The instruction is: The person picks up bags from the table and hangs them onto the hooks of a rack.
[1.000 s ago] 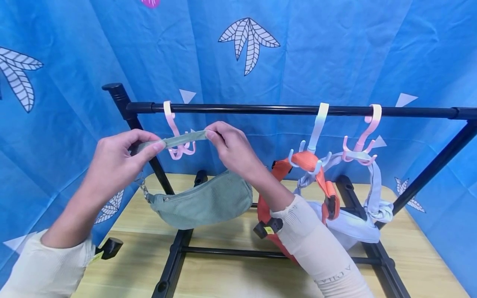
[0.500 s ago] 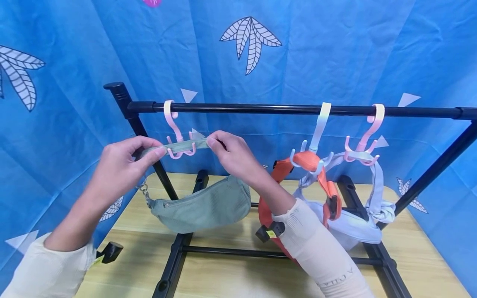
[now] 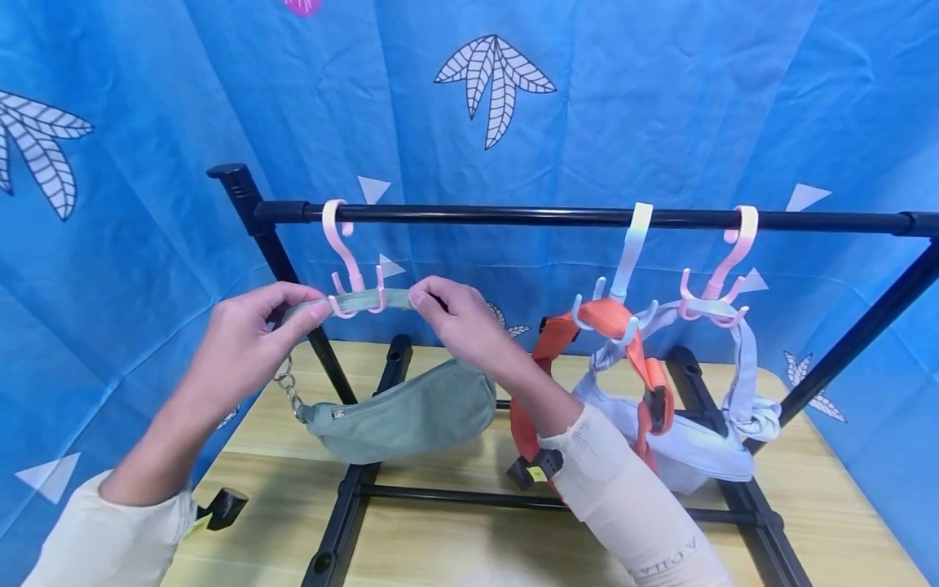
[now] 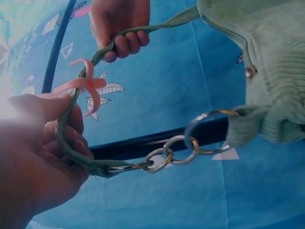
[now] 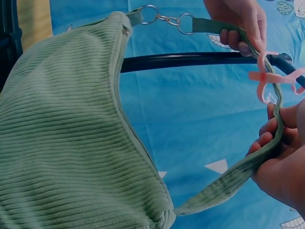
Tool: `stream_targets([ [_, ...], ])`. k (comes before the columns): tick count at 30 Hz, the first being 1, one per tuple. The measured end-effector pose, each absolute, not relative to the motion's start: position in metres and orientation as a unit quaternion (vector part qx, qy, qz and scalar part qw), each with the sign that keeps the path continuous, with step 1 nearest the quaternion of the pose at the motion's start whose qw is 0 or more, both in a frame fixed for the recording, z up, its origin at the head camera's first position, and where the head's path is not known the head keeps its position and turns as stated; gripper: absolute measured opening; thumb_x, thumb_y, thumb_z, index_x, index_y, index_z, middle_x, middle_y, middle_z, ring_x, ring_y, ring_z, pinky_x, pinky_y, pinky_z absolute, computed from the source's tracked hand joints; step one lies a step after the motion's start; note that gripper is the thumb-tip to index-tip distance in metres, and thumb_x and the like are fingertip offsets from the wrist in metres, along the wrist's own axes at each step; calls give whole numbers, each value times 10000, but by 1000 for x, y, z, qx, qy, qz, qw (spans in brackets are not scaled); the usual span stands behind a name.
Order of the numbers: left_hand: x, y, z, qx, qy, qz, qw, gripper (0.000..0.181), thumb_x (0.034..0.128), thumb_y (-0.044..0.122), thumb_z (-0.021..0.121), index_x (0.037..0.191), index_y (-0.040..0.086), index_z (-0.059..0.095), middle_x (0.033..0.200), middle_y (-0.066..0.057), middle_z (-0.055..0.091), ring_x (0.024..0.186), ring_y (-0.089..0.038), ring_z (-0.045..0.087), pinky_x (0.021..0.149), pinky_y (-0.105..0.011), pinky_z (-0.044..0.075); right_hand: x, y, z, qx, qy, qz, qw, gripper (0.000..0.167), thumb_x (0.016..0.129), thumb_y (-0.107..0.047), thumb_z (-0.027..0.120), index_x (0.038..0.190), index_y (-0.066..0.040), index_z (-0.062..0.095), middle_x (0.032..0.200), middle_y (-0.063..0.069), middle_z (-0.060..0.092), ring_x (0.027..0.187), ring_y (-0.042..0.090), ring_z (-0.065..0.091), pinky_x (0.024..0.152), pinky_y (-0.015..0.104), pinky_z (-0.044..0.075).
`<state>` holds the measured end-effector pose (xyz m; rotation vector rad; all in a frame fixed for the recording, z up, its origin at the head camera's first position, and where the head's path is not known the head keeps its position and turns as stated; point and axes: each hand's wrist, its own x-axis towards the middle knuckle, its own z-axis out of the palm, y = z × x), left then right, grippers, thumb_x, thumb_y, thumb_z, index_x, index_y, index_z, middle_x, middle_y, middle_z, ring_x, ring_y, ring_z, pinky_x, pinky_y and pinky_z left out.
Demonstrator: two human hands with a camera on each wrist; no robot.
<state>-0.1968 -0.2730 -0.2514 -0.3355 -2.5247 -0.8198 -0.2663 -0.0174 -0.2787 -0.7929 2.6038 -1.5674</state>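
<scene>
A green corduroy shoulder bag (image 3: 411, 416) hangs by its strap (image 3: 396, 299) between both hands. The left hand (image 3: 253, 326) pinches the strap near its ring end, and the right hand (image 3: 462, 318) pinches it farther along. Between the hands the strap lies across the prongs of a pink swivel hook (image 3: 343, 244), behind the front prongs. Metal rings (image 4: 181, 150) link strap and bag in the left wrist view. The bag's ribbed body (image 5: 81, 124) fills the left of the right wrist view, clear of the tabletop.
A black rack rail (image 3: 484, 214) carries the hooks. To the right, a blue hook (image 3: 629, 253) holds an orange strap (image 3: 605, 318), and another pink hook (image 3: 722, 261) holds a pale lavender bag (image 3: 697, 448). The rack's feet stand on a wooden table (image 3: 249, 473) before a blue curtain (image 3: 587, 98).
Both hands have lowered the strap from in front of the pink hook's stem down onto its prongs. The bag has sunk slightly with it.
</scene>
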Motion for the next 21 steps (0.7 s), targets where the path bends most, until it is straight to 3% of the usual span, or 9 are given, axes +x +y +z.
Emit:
stream_targets([
  [8,-198,-273,-262,-133,-905,-316,252,302,1020,312,673,1220,95,738,837,-75,642,654,-154,480,527,-240,384,-261,-14,-291,-257,824,-505,18,294,1090,-360,525,1305,-209,656,954,36,594,926,212,582,740,318,497],
  [16,-198,-274,-273,-125,-898,-328,264,290,1016,301,682,1218,105,751,885,-64,679,721,-112,490,557,-218,400,-254,-12,-302,-253,824,-506,14,316,1068,-341,579,1334,-199,674,1092,23,671,906,212,588,697,300,513],
  [21,-197,-274,-280,-113,-895,-336,271,290,1014,303,684,1218,109,755,929,-72,713,778,-82,508,605,-181,418,-251,-8,-309,-251,822,-511,-1,308,1052,-322,613,1315,-184,696,1096,21,676,921,213,592,678,294,505],
])
